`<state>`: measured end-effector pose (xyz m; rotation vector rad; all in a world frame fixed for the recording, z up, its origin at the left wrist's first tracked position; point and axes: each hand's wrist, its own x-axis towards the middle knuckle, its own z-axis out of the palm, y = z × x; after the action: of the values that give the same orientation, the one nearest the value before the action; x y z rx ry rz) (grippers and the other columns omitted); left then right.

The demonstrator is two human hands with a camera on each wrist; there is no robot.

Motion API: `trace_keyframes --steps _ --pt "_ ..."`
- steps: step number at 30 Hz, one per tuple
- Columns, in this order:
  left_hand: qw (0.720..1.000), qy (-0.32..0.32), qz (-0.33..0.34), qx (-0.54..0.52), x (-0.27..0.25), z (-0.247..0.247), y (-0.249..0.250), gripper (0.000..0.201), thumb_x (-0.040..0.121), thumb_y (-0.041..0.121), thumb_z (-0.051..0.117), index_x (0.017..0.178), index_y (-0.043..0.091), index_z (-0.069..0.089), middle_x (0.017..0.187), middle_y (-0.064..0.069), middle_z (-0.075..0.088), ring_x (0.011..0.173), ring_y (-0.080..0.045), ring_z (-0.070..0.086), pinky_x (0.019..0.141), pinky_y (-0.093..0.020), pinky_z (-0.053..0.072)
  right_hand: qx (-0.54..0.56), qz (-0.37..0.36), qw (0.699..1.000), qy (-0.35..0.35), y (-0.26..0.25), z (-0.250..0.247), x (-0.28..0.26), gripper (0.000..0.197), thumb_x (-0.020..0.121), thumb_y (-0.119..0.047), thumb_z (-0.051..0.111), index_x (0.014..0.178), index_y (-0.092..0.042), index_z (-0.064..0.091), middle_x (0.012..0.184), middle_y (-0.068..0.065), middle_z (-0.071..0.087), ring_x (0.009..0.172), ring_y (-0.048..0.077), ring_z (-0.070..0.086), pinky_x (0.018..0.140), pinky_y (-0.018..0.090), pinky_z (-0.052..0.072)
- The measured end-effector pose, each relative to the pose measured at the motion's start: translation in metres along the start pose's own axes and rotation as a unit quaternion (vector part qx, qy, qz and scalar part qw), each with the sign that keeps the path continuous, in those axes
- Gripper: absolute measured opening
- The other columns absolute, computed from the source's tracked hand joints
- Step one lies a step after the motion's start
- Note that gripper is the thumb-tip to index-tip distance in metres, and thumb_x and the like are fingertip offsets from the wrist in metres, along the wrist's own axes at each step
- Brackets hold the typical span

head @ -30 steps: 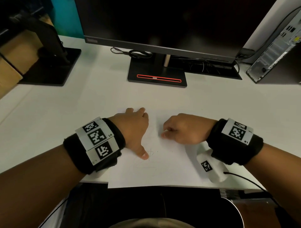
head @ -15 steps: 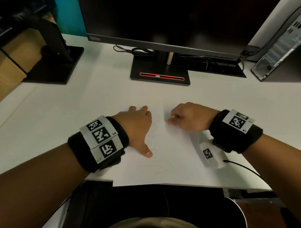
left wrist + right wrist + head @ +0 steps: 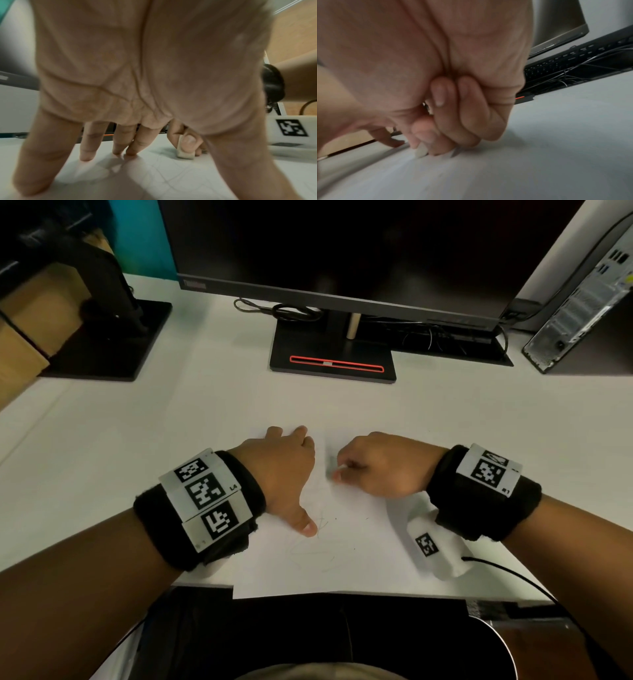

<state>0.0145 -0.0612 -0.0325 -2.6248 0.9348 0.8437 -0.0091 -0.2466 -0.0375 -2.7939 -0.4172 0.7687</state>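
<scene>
A white sheet of paper (image 3: 359, 559) with faint pencil scribbles lies at the desk's near edge. My left hand (image 3: 284, 474) rests flat on it, fingers (image 3: 87, 148) spread and straight, thumb out toward the scribbles. My right hand (image 3: 380, 467) pinches a small white eraser (image 3: 339, 472) and presses it on the paper beside the left hand. The eraser (image 3: 186, 154) shows under the right thumb in the left wrist view, and as a pale tip (image 3: 421, 151) touching the sheet in the right wrist view. The right hand's other fingers (image 3: 471, 115) are curled.
A black monitor stand (image 3: 332, 361) with a red stripe stands behind the paper, cables (image 3: 287, 309) beside it. A second black stand (image 3: 113, 344) is at the left, a computer tower (image 3: 582, 313) at the right. A keyboard (image 3: 573, 60) lies under the monitor.
My right hand with the eraser moved up the paper and then back down and left a little. The left hand has kept its place on the sheet.
</scene>
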Motion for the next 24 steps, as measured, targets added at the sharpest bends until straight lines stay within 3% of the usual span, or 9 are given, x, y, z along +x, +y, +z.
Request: trace_keyframes --steps 5,10,16,20,24 --pt "1.0 0.006 0.003 -0.003 -0.002 0.001 -0.001 0.129 0.067 0.074 0.074 0.157 0.007 0.01 0.167 -0.005 0.0 0.149 -0.033 0.014 0.107 -0.05 0.042 -0.006 0.042 0.997 0.056 0.011 -0.01 0.007 0.043 0.106 -0.039 0.043 0.068 -0.021 0.05 0.073 -0.003 0.054 0.07 0.017 0.051 0.058 0.025 0.032" --pt "1.0 0.006 0.0 0.002 -0.001 0.001 0.0 0.126 0.068 0.074 0.074 0.156 0.008 0.013 0.166 -0.004 0.001 0.149 -0.032 0.015 0.105 -0.048 0.044 -0.002 0.004 1.0 -0.003 0.003 -0.001 0.002 0.041 0.104 -0.043 0.045 0.073 -0.018 0.053 0.077 -0.001 0.057 0.07 0.016 0.052 0.065 0.029 0.038" --pt "1.0 0.007 0.003 -0.003 -0.002 0.001 -0.001 0.129 0.068 0.073 0.074 0.157 0.008 0.007 0.167 -0.003 -0.006 0.151 -0.033 0.01 0.106 -0.05 0.041 -0.001 0.071 0.994 0.088 0.02 -0.009 0.012 0.045 0.105 -0.038 0.044 0.066 -0.018 0.047 0.073 0.0 0.053 0.071 0.02 0.05 0.056 0.026 0.031" --pt "1.0 0.003 0.004 0.003 -0.001 0.001 -0.001 0.13 0.068 0.074 0.073 0.158 0.009 0.004 0.167 -0.004 -0.007 0.151 -0.033 0.009 0.108 -0.049 0.04 -0.006 0.025 0.999 0.025 0.006 -0.002 0.006 0.043 0.106 -0.039 0.043 0.071 -0.015 0.052 0.075 0.001 0.056 0.067 0.016 0.049 0.059 0.027 0.034" --pt "1.0 0.007 0.006 0.006 -0.001 0.001 -0.001 0.13 0.068 0.075 0.072 0.158 0.009 0.006 0.167 -0.004 -0.006 0.151 -0.033 0.01 0.107 -0.05 0.04 0.01 0.09 0.993 0.076 0.021 -0.015 0.014 0.047 0.105 -0.039 0.044 0.064 -0.015 0.047 0.07 0.002 0.053 0.065 0.017 0.048 0.055 0.027 0.031"
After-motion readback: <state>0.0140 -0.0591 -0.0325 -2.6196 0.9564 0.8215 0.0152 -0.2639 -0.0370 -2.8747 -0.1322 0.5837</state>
